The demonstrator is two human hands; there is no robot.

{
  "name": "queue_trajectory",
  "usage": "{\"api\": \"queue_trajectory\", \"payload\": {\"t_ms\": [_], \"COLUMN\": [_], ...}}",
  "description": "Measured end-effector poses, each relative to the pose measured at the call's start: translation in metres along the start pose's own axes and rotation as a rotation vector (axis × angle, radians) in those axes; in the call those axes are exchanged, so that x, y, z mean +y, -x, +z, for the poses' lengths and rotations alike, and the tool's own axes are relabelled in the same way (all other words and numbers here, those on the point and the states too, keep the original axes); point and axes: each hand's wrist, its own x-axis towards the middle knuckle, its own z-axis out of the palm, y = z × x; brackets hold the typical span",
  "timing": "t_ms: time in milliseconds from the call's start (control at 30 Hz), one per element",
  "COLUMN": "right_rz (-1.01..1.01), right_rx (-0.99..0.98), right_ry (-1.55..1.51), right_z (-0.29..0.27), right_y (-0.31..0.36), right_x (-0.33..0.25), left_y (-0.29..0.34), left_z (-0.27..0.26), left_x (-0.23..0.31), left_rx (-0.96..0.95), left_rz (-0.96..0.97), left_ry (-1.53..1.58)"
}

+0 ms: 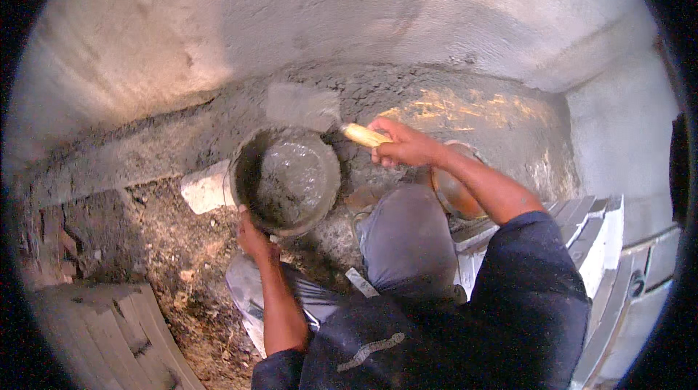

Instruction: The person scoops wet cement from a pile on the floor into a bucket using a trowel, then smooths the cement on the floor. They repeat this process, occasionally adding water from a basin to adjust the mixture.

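Trowel [304, 107] in our right hand [396, 144]: we see the fingers closed around its yellow handle, and its grey blade, blurred, reaching leftward just beyond the far rim of a round bucket [249, 165]. Whether the blade touches the rough grey mortar at the foot of the wall [313, 19], we cannot tell. Our left hand [254, 239] grasps the bucket at its near left edge, the thumb side up by the rim and some fingers hidden from us. Wet mortar [292, 172] lies inside the bucket. Just left of it we see a pale flat piece [206, 188], and a second round container [463, 197] sits partly behind our right forearm. Our dark shirt [443, 350] carries a pale, wavy mark, too unclear for us to make out.
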Motion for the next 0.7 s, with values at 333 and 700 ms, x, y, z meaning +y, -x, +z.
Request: {"api": "queue_trajectory", "payload": {"t_ms": [333,700], "right_rz": [0.336,0.321], "right_rx": [0.757,1.245], "right_ry": [-0.7,-0.091], "right_z": [-0.072,-0.092], "right_y": [-0.024,-0.11], "right_x": [0.207,0.275], "left_y": [-0.003,-0.006], "left_z": [-0.011,-0.01], "left_x": [0.006,0.0], "left_rx": [-0.023,-0.028], "left_rz": [-0.181,-0.244], "left_ry": [0.038,0.15]}}
